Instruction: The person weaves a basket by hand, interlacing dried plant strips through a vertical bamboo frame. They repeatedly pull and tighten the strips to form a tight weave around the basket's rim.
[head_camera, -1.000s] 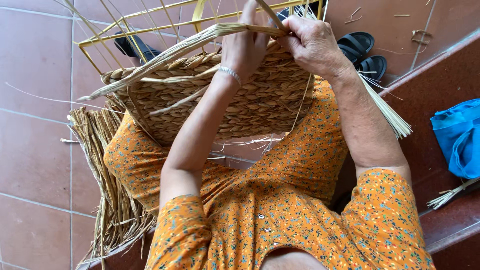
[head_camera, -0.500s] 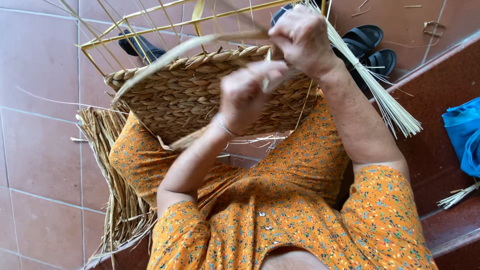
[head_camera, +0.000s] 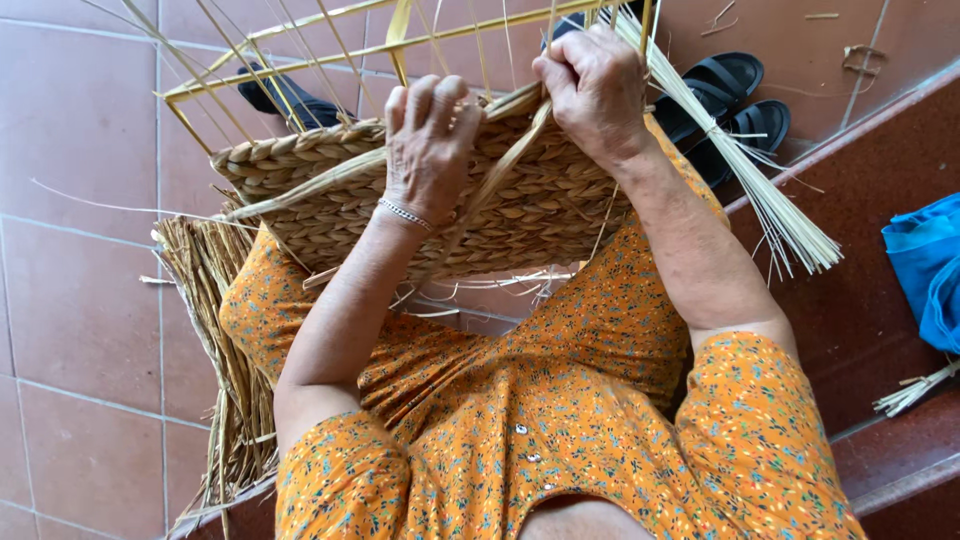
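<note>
The half-woven basket (head_camera: 440, 205) lies tilted across the person's lap, its braided rim toward the tiled floor (head_camera: 80, 300) and its bare yellow frame rods (head_camera: 300, 70) sticking up and away. The left hand (head_camera: 428, 150) presses flat against the woven wall, fingers curled over the top edge, its grip closed on a flat straw strand (head_camera: 300, 190) that runs off to the left along the rim. The right hand (head_camera: 595, 85) is clenched in a tight fist at the basket's upper edge, its grip closed around a bundle of pale reeds (head_camera: 760, 190) that fans out down past the wrist. A heap of dried straw (head_camera: 225, 350) lies beside the left knee. Black sandals (head_camera: 730, 95) sit on the floor beyond the basket, and a blue cloth (head_camera: 925, 270) rests on the reddish step (head_camera: 860, 330) at right.
</note>
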